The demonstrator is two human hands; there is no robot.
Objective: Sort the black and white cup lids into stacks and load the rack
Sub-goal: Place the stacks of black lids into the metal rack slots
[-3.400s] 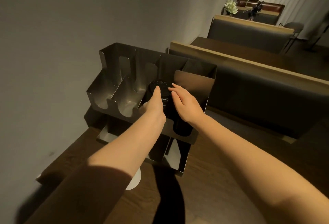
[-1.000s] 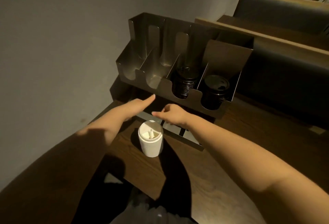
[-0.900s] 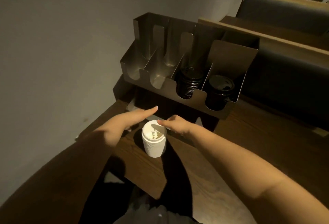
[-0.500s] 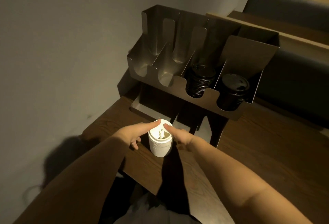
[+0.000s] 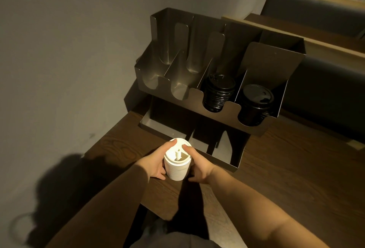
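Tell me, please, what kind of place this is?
Probably a café or a restaurant. A metal rack for cup lids stands on a wooden table, with black lids in it, and padded bench seats with more tables run behind.

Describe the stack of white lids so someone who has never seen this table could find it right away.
Start at the tall steel four-slot rack against the wall on the dark wooden table. In front of its low tray, near the table's edge, stands the ribbed white lid stack, held between the left hand and right hand. It is the only white stack; both black lid stacks sit inside the rack.
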